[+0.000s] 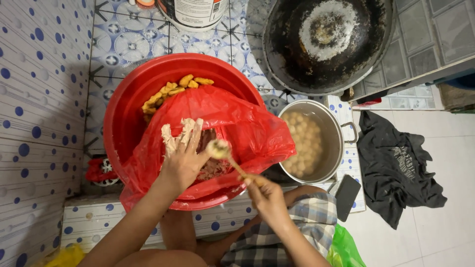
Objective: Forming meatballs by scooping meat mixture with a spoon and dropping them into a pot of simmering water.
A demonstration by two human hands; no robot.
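Our left hand [182, 151], fingers spread and paste-coated, squeezes out a ball; our right hand [264, 194] grips the spoon [225, 154]. We scoop cleanly under it (judging by the mess), keeping both over the red basin [123, 109].

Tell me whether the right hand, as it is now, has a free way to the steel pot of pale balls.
Probably yes. The right hand holds a spoon just beside the steel pot, which stands open with no lid. Only the edge of the red plastic bag lies close to its rim.
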